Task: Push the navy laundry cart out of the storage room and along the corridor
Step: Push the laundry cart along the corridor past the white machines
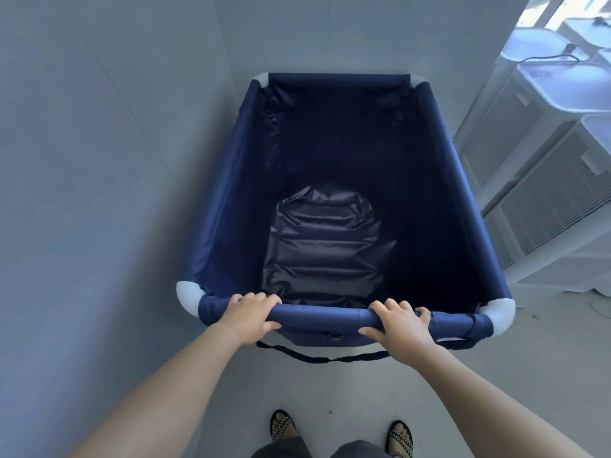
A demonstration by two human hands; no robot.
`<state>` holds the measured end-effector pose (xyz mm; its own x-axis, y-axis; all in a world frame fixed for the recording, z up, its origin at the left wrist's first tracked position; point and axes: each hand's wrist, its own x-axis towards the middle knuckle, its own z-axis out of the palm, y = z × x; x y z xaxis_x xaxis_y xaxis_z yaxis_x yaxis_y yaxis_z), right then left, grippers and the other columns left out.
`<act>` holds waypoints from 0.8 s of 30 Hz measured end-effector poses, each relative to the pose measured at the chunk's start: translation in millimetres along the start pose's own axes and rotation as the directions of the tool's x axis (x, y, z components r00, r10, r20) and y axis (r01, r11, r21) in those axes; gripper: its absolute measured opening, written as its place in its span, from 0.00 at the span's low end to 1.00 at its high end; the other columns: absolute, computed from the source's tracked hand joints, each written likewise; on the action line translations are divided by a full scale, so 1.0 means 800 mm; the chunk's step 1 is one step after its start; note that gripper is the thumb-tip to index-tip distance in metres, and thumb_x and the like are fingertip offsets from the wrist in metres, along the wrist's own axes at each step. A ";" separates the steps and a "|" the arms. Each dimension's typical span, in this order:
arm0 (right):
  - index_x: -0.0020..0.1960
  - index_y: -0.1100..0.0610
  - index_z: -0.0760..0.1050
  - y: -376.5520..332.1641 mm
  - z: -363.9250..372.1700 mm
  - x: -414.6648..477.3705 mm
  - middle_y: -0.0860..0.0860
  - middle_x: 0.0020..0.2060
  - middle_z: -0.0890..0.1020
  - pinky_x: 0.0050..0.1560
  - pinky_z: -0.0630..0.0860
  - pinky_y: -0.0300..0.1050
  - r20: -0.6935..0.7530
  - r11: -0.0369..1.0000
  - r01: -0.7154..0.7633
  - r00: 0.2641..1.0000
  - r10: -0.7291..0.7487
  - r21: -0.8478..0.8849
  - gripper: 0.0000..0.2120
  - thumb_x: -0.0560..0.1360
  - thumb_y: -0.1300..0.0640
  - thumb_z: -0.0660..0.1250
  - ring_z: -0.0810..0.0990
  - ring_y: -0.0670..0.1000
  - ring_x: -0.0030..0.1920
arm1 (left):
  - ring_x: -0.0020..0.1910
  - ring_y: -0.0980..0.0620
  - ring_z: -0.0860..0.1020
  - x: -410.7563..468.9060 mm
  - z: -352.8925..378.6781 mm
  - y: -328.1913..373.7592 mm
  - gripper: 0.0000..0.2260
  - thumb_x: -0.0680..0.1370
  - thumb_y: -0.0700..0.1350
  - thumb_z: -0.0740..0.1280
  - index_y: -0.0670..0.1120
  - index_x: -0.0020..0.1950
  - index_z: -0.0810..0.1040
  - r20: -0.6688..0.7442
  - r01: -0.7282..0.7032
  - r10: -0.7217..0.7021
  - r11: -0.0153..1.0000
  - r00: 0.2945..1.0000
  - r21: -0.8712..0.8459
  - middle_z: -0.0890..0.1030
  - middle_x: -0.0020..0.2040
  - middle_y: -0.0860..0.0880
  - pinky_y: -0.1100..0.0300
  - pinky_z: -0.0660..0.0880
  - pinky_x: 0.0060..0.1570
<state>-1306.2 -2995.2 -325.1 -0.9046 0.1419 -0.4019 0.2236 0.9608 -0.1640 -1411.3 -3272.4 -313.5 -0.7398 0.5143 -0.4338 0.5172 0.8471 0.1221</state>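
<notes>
Cart: the navy laundry cart (231, 193) fills the middle of the view, a fabric bin hung on a tube frame, open at the top and holding nothing but its own creased liner.
Axis: its long axis runs from 6 o'clock to 12 o'clock, the far end pointing at 12 toward the wall; the near rail (320, 315) lies crosswise, nearest the person.
Corners: white corner joints (188, 294) show at all four corners of the frame.
Strap: a dark strap (317, 358) droops below the near rail, at 6 o'clock of the cart.
Left hand: the left hand (249, 314) is wrapped around the near rail, fingers over the top and thumb beneath, toward the rail's 9 o'clock end.
Right hand: the right hand (401, 328) is wrapped around the same rail the same way, toward its 3 o'clock end; the two hands are well apart.
Feet: sandals (281, 424) stand at 6 o'clock, behind the cart.
Floor: a pale, smooth floor (330, 391) bears the cart.
Walls: a plain grey wall (99, 160) runs close along the cart's 9 o'clock side and meets another at 12.
Machines: white vented units (545, 193) stand in a row at 2 to 3 o'clock, near the cart's side, a black cable (545, 57) lying across their tops.
</notes>
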 end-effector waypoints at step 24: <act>0.53 0.45 0.70 -0.012 0.012 -0.013 0.44 0.44 0.70 0.63 0.57 0.57 -0.005 0.996 -0.051 0.999 0.052 0.068 0.19 0.72 0.32 0.58 0.71 0.49 0.52 | 0.54 0.47 0.71 -0.009 -0.004 -0.016 0.12 0.77 0.55 0.61 0.57 0.60 0.68 0.124 -0.063 0.080 0.989 0.989 -0.134 0.73 0.51 0.50 0.50 0.63 0.59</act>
<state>-1295.3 -3008.3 -328.3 -0.8935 0.1927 -0.4056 0.2939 0.9338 -0.2038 -1414.1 -3286.8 -308.8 -0.6373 0.5595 -0.5300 0.5005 0.8234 0.2673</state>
